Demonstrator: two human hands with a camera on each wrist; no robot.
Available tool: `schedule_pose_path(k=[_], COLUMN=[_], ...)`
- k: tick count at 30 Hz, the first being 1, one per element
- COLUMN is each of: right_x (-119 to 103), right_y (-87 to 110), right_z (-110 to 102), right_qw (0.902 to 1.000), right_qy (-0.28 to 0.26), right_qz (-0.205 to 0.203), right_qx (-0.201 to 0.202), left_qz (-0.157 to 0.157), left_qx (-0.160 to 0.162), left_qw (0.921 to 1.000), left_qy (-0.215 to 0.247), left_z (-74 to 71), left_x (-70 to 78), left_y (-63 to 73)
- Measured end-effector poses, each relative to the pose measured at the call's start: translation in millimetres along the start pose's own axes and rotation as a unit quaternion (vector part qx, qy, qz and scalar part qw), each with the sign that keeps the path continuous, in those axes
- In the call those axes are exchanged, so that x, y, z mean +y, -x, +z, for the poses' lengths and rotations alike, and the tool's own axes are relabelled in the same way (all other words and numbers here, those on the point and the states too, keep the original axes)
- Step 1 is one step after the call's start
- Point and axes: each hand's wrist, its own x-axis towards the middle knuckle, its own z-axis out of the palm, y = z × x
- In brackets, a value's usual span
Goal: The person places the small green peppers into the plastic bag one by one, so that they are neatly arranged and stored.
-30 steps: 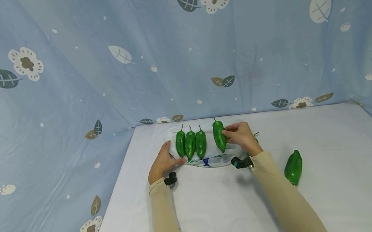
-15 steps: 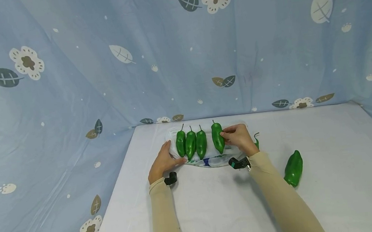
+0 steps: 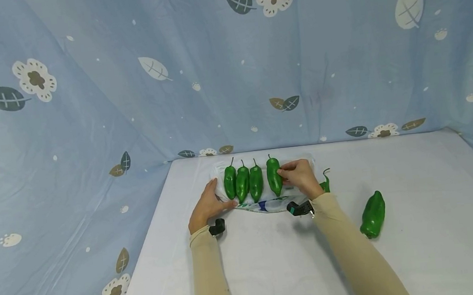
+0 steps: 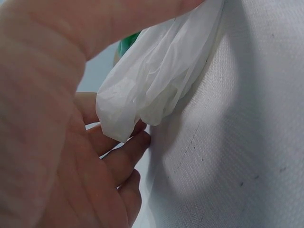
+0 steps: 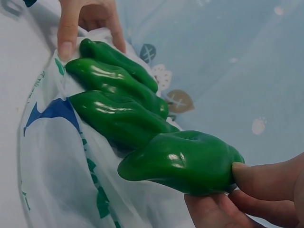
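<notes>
Three green peppers (image 3: 243, 185) lie side by side on a white plastic bag (image 3: 279, 204) with blue and green print. A fourth green pepper (image 5: 185, 164) is pinched between the thumb and fingers of my right hand (image 3: 303, 177), to the right of that row and over the bag. My left hand (image 3: 209, 207) holds the bag's left end, its thumb on the front edge and its fingers around the far side. The left wrist view shows the crumpled bag end (image 4: 142, 90) between thumb and fingers. Whether the held pepper touches the bag, I cannot tell.
Another green pepper (image 3: 373, 215) lies on the white table (image 3: 438, 213) at the right, beside my right forearm. One more pepper (image 3: 325, 185) is partly hidden behind my right wrist. A blue patterned curtain (image 3: 228, 71) stands behind the table.
My right hand has moved a little to the left and lower with its pepper, closer to the row of three. The left hand stays in place on the bag.
</notes>
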Motion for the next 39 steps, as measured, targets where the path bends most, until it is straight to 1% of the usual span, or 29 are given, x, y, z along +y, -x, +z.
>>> schedule_pose_path(k=[8, 15, 22, 30, 39], right_x=[5.5, 7.0, 6.3, 10.0, 15.6], right_y=[-2.9, -2.8, -4.7, -4.6, -4.6], right_z=[6.2, 8.6, 9.0, 11.3, 17.3], right_qw=[0.9999, 0.9996, 0.9998, 0.9997, 0.9996], right_qy=[-0.005, -0.007, -0.006, -0.007, -0.001], right_qz=[0.008, 0.026, 0.017, 0.022, 0.025], right_qx=[-0.004, 0.001, 0.006, 0.007, 0.013], left_qz=[-0.002, 0.0, 0.001, -0.004, -0.007], left_qx=[0.0, 0.0, 0.004, 0.002, 0.001], left_qw=[1.0, 1.0, 1.0, 1.0, 1.0], left_qy=[0.005, 0.009, 0.005, 0.006, 0.005], left_z=[0.2, 1.2, 1.4, 1.9, 1.3], left_x=[0.0, 0.5, 3.1, 3.3, 1.7], left_y=[0.7, -0.2, -2.2, -3.3, -0.9])
